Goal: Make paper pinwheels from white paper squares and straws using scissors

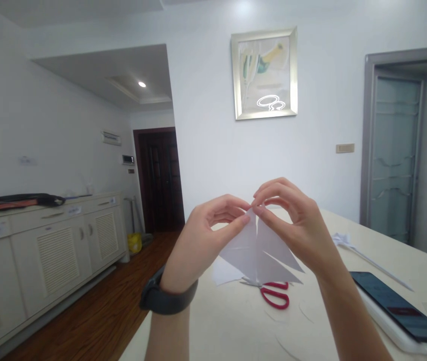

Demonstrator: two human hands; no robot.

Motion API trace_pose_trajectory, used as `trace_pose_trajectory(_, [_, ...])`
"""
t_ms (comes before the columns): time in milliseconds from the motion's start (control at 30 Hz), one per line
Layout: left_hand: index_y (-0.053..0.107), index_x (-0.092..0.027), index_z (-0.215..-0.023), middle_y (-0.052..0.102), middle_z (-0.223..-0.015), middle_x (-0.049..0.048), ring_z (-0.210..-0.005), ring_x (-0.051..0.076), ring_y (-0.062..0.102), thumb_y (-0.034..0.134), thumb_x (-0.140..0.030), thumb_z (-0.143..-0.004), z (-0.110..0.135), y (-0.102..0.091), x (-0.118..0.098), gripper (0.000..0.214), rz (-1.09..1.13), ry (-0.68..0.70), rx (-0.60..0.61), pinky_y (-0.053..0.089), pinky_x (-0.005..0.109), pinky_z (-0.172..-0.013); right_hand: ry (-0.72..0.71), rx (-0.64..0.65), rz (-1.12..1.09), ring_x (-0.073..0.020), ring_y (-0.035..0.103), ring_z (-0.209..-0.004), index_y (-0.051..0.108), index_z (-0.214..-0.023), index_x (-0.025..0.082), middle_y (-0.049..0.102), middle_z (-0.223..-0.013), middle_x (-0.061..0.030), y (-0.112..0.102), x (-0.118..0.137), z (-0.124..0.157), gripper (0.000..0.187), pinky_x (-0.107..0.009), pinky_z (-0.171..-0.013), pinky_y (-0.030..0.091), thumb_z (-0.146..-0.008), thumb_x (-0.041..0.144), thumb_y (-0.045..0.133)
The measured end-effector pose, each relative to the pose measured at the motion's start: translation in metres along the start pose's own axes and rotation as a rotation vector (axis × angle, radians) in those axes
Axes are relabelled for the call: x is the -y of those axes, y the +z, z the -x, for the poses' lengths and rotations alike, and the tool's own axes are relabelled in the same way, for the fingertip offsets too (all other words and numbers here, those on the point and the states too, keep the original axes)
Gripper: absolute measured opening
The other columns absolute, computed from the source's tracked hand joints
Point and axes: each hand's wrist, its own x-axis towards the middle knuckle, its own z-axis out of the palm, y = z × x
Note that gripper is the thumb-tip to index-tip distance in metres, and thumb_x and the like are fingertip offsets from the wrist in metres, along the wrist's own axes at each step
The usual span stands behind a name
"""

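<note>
A white sheet of paper (pixel 245 253), creased and cut into pointed flaps, hangs above the table between my two hands. My left hand (pixel 213 225), with a dark band on its wrist, pinches the paper's top corner between thumb and fingers. Right beside it, my right hand (pixel 292 215) pinches the same top area, the fingertips of both hands almost touching. Below the paper a pair of scissors with red handles (pixel 275 297) lies on the table, its blades partly covered from view. Another piece of white paper (pixel 226 272) rests on the table behind the held one.
The pale table (pixel 236 331) carries thin paper offcuts (pixel 305 315). At right a dark-screened phone (pixel 397 303) lies on a white object, near a white paper flower on a stick (pixel 371 260). A low white cabinet (pixel 59 255) stands along the left wall.
</note>
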Motion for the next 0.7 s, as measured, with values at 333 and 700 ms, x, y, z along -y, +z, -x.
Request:
trace_pose_trajectory(333, [0.061,-0.02,-0.084,0.064,-0.08,0.0004,-0.083,0.014,0.06,0.053,-0.03,-0.083,0.0035,0.0007,-0.0011,0.012,0.005,-0.01,-0.04,0.045,0.019,-0.064,-0.044,0.032,-0.003,-0.0131,0.053,-0.09,0.059,-0.08,0.019,0.055,-0.089,-0.0008,0.0001,0.0032,0.0001,0.006,-0.027,-0.08,0.046,-0.082,0.015,0.055])
trace_pose_trajectory(700, [0.061,-0.017,-0.082,0.065,-0.082,-0.0001,-0.079,0.011,0.06,0.052,-0.031,-0.083,0.0048,0.0002,-0.004,0.016,-0.117,0.086,-0.093,0.045,0.018,-0.071,0.046,0.045,-0.106,-0.0131,0.055,-0.087,0.059,-0.081,0.019,0.055,-0.088,-0.0013,0.0027,0.001,-0.0005,0.007,-0.026,-0.077,0.049,-0.084,0.022,0.053])
